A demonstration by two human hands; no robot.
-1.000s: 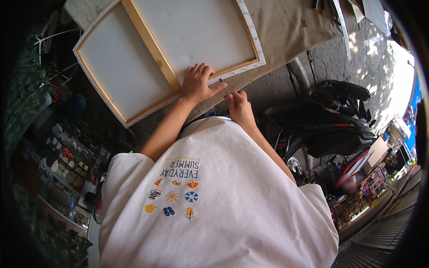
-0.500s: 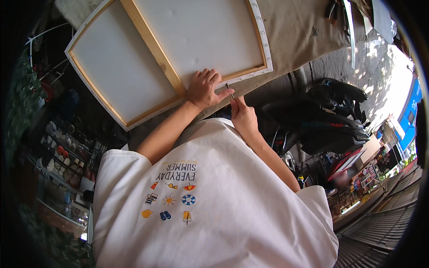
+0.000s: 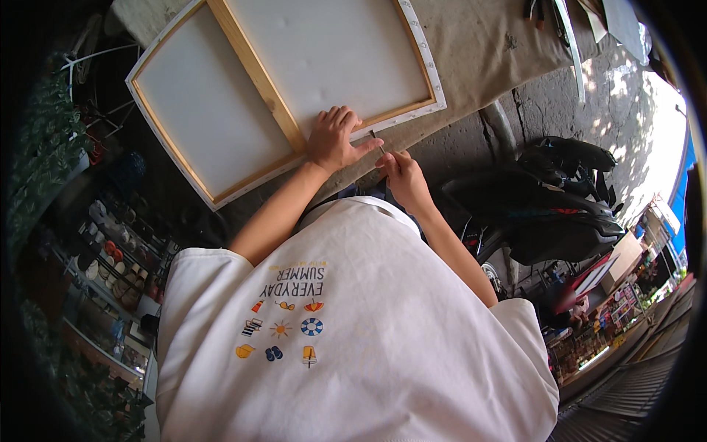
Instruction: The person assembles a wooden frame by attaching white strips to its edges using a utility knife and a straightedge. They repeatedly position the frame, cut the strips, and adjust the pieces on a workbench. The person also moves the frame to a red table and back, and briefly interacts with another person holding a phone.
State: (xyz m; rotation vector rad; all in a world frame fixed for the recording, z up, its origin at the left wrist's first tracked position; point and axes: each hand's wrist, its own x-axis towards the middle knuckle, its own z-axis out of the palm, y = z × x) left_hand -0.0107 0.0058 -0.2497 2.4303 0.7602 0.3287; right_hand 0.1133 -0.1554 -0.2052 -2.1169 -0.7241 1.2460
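A stretched canvas (image 3: 338, 55) lies face down, its wooden frame and cross bar showing and the white cloth folded over the edges with fasteners along them. My left hand (image 3: 333, 138) grips the near bar beside the cross bar, fingers curled over it. Its thumb reaches out against a slim metal tool (image 3: 378, 142), which looks like a screwdriver. Closed round that tool's handle is my right hand (image 3: 405, 179), just off the canvas's near edge. The tip meets the folded cloth on that edge; the handle is mostly hidden in my fist.
A brown cloth (image 3: 471, 59) covers the work table under the canvas. Pliers (image 3: 540, 15) and a long pale strip (image 3: 573, 51) lie at the far right. Beyond the table's right side stands a black motorbike (image 3: 537, 199). Racks of shoes (image 3: 110, 265) are at left.
My right hand has shifted slightly right and down, still holding the tool by the edge. The left hand keeps its place on the frame. The whole view has moved a little.
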